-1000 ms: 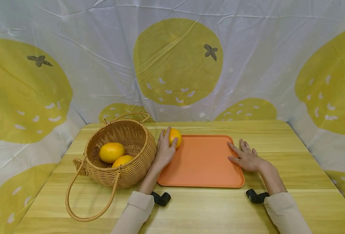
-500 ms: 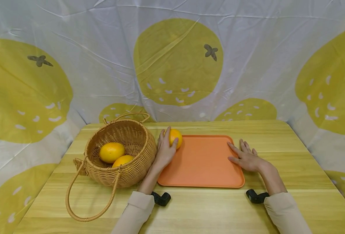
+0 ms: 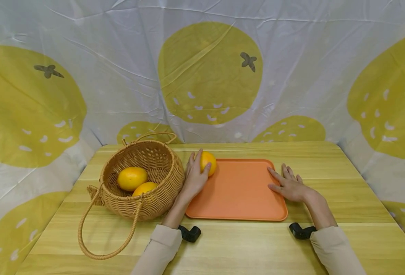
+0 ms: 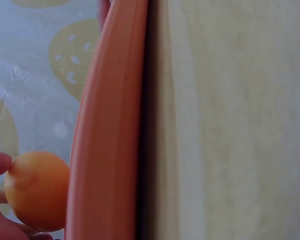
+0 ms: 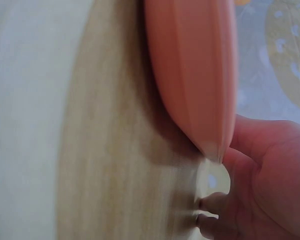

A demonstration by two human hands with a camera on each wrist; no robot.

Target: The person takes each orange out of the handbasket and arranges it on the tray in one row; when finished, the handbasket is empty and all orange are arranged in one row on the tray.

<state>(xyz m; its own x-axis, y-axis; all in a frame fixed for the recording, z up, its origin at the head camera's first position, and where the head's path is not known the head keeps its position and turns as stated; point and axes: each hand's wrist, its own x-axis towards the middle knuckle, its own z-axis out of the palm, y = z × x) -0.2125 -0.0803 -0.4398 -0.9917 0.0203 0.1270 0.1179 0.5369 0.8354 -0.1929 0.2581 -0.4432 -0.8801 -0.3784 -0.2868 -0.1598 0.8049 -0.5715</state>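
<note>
At the far left corner of the orange tray [image 3: 240, 191], my left hand [image 3: 195, 177] holds an orange [image 3: 209, 163] between fingers and thumb. In the left wrist view the orange [image 4: 39, 191] shows beside the tray's edge [image 4: 107, 135], with fingertips touching it. Across the tray, my right hand [image 3: 290, 186] rests at its right rim with fingers spread. Thumb and index finger lie over the rim, and the other fingers reach past it onto the table. In the right wrist view the tray's corner [image 5: 200, 85] meets this hand [image 5: 270, 175].
Left of the tray stands a wicker basket [image 3: 161, 204] with two oranges [image 3: 132, 178] inside. Its near handle [image 3: 82, 233] hangs down toward the table's front. A fruit-patterned cloth [image 3: 292, 76] rises behind the wooden table [image 3: 243, 248].
My left hand and the orange have shifted slightly to the right along the tray's far left corner. The right hand, tray and basket have stayed put.
</note>
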